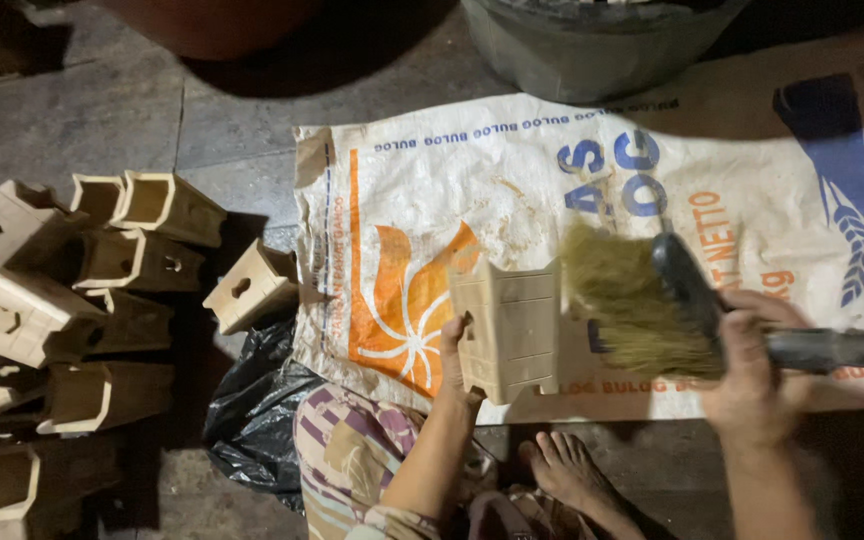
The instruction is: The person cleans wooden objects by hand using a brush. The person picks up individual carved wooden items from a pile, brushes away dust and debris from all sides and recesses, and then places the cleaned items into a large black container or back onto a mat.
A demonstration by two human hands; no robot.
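My left hand (455,352) grips a pale, boxy moulded piece (508,328) by its left edge, fingers wrapped on it, holding it upright just right of the frame's centre, above the printed woven sack (512,170) spread on the floor. My right hand (752,352) is clenched around the dark handle of a wide brush (642,310), whose straw-coloured bristles lie against the piece's right side. I judge this to be the brushing step, sweeping dust or loose bits off the surface. The light is dim, so I can't say whether the bristles press hard or only graze it.

The next move, I'd say, calls for turning the piece in my left fingers to bring an unbrushed face toward the bristles, keeping my hold firm so it doesn't slip.

At the left of the frame lies a heap of similar pieces (62,300). A black plastic bag (257,400) sits crumpled at lower centre-left, and a grey tub (592,50) stands at the top edge. My bare foot (567,470) shows at the bottom.
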